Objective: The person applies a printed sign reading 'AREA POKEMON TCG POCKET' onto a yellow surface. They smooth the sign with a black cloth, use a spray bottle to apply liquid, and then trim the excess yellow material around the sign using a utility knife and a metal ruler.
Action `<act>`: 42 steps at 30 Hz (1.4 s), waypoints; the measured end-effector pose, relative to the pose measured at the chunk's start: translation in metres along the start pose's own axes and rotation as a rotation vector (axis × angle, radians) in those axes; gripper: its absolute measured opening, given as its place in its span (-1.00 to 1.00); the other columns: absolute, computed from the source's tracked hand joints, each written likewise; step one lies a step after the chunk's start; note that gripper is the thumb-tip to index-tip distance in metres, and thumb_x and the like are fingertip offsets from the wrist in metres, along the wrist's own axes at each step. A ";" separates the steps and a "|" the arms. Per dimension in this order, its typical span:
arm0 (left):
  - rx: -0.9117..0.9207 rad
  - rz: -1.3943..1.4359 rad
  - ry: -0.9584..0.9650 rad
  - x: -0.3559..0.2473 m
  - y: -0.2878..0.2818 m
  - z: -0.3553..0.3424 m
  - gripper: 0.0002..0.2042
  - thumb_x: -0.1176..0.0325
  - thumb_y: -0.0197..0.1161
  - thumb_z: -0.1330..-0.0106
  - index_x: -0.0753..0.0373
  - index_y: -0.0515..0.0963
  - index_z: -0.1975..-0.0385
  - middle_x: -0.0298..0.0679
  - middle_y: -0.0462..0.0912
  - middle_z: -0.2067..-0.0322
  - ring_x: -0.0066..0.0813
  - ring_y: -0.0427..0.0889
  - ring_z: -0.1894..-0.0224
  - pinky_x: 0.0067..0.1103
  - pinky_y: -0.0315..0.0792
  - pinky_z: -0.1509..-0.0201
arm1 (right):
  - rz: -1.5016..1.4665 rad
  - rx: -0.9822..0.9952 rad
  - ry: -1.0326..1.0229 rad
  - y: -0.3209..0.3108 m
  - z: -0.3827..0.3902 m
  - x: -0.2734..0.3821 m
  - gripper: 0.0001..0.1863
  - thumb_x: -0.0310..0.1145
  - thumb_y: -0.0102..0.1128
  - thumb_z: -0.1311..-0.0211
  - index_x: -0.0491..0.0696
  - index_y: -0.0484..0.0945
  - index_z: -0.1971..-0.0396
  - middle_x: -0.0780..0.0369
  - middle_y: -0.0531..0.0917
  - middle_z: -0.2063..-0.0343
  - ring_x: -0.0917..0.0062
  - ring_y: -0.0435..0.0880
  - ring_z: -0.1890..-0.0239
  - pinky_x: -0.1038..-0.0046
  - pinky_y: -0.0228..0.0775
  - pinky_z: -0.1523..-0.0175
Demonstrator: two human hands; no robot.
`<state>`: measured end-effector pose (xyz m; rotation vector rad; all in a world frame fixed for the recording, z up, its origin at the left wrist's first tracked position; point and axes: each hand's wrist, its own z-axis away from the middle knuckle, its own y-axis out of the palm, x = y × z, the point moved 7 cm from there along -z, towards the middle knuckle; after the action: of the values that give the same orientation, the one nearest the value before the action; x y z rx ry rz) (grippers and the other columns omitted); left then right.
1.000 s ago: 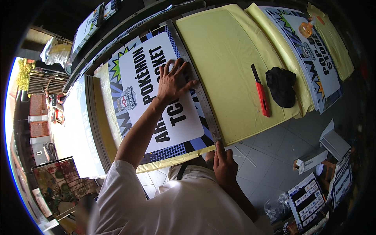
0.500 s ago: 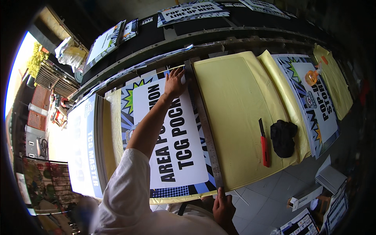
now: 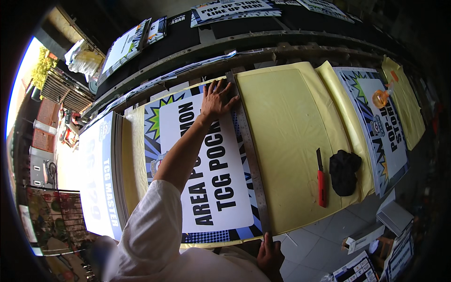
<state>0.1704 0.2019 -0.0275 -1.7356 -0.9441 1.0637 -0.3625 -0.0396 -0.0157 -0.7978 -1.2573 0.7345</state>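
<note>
A printed board [image 3: 213, 188] with large black lettering, a white panel and a blue patterned border lies on the yellow-sheeted table. Along its right edge runs a long dark metal ruler [image 3: 250, 155]. My left hand [image 3: 217, 99] is flat near the board's far end, fingers spread, its thumb side reaching the ruler. At the near end of that ruler, by the table's front edge, my right hand [image 3: 270, 256] is closed, with a finger up against the ruler's tip. A red cutter knife [image 3: 321, 181] with its blade out rests on the yellow sheet to the right.
Beside the knife sits a black cloth bundle [image 3: 344, 172]. Further right are more printed boards [image 3: 371, 122] with an orange spray bottle [image 3: 380, 97] on top. A thick stack of boards [image 3: 101, 174] stands at left. Behind, a second dark table [image 3: 183, 44] carries printed signs.
My left hand's fingers have spread apart, and its thumb now reaches toward the ruler. The whole view has shifted slightly. My right hand stays at the ruler's near end.
</note>
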 end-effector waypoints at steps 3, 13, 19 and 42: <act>0.006 0.009 -0.003 -0.004 -0.001 0.004 -0.18 -0.44 -0.03 -0.41 0.02 0.38 -0.50 0.03 0.18 -0.56 0.11 -0.03 -0.63 0.12 -0.27 -0.64 | -0.004 0.008 0.007 0.002 0.004 -0.004 -0.46 -0.36 0.31 -0.32 -0.01 0.56 -0.32 0.10 0.55 0.38 0.20 0.61 0.46 0.18 0.48 0.46; 0.009 -0.004 0.004 -0.008 -0.005 0.004 -0.18 -0.40 0.03 -0.40 0.06 0.39 -0.49 0.08 0.20 -0.54 0.19 0.00 -0.61 0.18 -0.24 -0.61 | -0.022 -0.024 -0.008 -0.001 0.004 -0.002 -0.46 -0.31 0.30 -0.34 0.02 0.56 -0.33 0.11 0.53 0.38 0.21 0.61 0.47 0.19 0.48 0.47; 0.008 0.009 0.012 -0.007 -0.004 0.002 -0.21 -0.35 0.08 -0.40 0.08 0.39 -0.49 0.08 0.21 -0.54 0.19 0.00 -0.61 0.17 -0.25 -0.62 | -0.029 -0.040 -0.017 -0.002 0.004 -0.001 -0.46 -0.30 0.29 -0.35 0.04 0.55 -0.34 0.13 0.53 0.38 0.23 0.61 0.47 0.20 0.48 0.46; 0.021 0.013 0.004 -0.009 -0.005 0.003 -0.17 -0.41 0.08 -0.37 0.07 0.39 -0.48 0.12 0.17 -0.55 0.23 -0.02 -0.61 0.22 -0.21 -0.59 | 0.002 -0.064 -0.036 -0.006 0.004 0.002 -0.46 -0.31 0.30 -0.35 0.04 0.55 -0.33 0.18 0.56 0.38 0.29 0.63 0.45 0.25 0.52 0.44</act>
<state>0.1641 0.1965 -0.0211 -1.7277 -0.9174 1.0743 -0.3661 -0.0408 -0.0093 -0.8420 -1.3179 0.7158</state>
